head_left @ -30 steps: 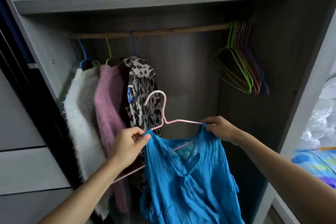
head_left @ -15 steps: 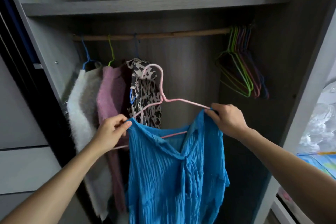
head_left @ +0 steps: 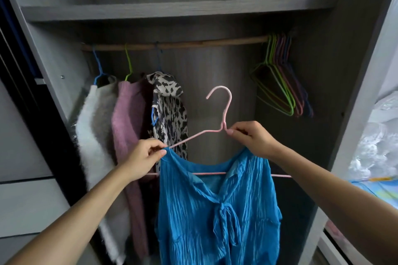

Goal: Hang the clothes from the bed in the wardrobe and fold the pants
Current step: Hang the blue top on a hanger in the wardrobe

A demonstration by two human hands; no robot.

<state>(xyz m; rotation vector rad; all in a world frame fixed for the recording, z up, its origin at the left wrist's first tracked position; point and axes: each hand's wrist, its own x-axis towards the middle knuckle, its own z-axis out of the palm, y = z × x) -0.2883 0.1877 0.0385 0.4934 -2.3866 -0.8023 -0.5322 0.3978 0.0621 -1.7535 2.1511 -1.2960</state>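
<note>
A crinkled blue top (head_left: 217, 206) hangs from a pink wire hanger (head_left: 226, 109) inside the open wardrobe. My left hand (head_left: 142, 160) pinches the top's left shoulder against the hanger's left arm. My right hand (head_left: 254, 140) grips the hanger near its neck, over the top's right shoulder. The hanger's hook points up, well below the wooden rail (head_left: 176, 44). On the rail's left hang a white fuzzy garment (head_left: 94, 133), a pink knit (head_left: 129, 127) and a black-and-white patterned garment (head_left: 170, 112).
A bunch of bare coloured hangers (head_left: 280, 77) hangs at the rail's right end. A grey shelf (head_left: 172, 8) runs above the rail. The wardrobe's right wall (head_left: 353, 135) stands beside bedding and plastic bags (head_left: 374, 146). Drawers are at the left.
The hanger has turned upright and level, with its hook now centred. My right hand slid from the top's shoulder up to the hanger's neck. My left hand moved right along the hanger arm.
</note>
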